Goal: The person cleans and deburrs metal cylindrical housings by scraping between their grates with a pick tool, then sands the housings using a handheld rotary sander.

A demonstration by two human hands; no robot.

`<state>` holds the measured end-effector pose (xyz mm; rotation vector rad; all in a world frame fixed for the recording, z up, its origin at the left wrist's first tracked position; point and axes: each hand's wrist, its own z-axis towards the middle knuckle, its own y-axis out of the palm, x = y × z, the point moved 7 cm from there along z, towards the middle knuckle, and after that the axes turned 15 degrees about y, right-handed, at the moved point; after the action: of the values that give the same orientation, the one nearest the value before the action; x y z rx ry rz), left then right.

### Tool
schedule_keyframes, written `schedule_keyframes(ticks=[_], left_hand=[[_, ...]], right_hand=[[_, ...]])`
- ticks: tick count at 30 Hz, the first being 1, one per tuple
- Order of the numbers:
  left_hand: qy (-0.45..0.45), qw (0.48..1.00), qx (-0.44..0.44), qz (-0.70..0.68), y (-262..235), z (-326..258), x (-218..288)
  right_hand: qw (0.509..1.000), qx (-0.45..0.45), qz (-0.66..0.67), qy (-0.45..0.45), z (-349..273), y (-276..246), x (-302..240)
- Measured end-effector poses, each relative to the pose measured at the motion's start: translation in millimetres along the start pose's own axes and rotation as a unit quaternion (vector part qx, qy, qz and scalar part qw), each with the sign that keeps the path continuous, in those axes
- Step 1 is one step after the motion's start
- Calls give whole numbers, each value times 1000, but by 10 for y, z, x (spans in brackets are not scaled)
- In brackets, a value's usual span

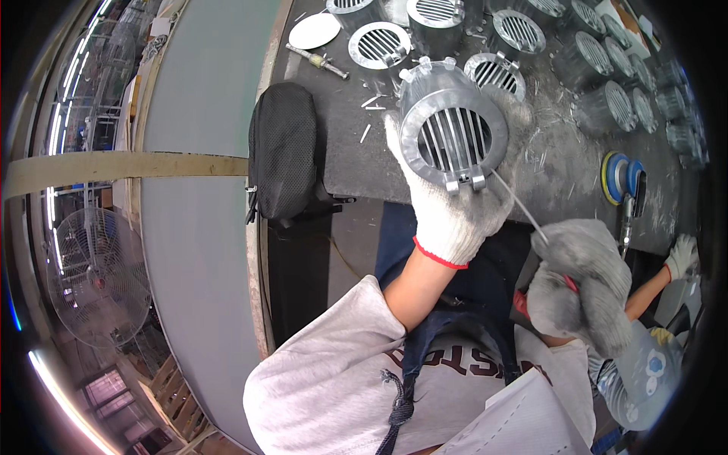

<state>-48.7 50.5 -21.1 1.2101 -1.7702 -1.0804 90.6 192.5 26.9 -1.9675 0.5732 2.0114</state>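
My left hand [459,212], in a white knit glove with a red cuff edge, is wrapped around a round metal housing [415,138]. Its slatted grille [455,140] faces me, with two small hinge lugs at the near rim. My right hand [580,273], in a heavily greyed glove, is closed on a thin-shafted hand tool [519,203]. A bit of red shows between those fingers; the handle is mostly hidden. The shaft reaches toward the rim beside the lugs; whether the tip touches is hard to tell.
Similar grilled housings [519,32] crowd the back and right of the dark table [353,163]. A blue and yellow disc sander [623,178] lies at right, a black mesh bag [284,148] at left. An air fitting [318,61] and white scraps lie behind. Another person's gloved hand [682,256] appears far right.
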Motion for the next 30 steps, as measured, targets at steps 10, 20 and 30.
schedule_keyframes(ticks=[10, 20, 30], left_hand=[[-90, 983, -91, -129, 52, 31, 23], [-102, 954, -206, -190, 283, 6, 188], [-72, 965, -221, -119, 283, -61, 195]], right_hand=[[921, -198, -220, -253, -73, 793, -835], [982, -103, 9, 155, -35, 630, -377], [870, 117, -337, -341, -66, 826, -856]])
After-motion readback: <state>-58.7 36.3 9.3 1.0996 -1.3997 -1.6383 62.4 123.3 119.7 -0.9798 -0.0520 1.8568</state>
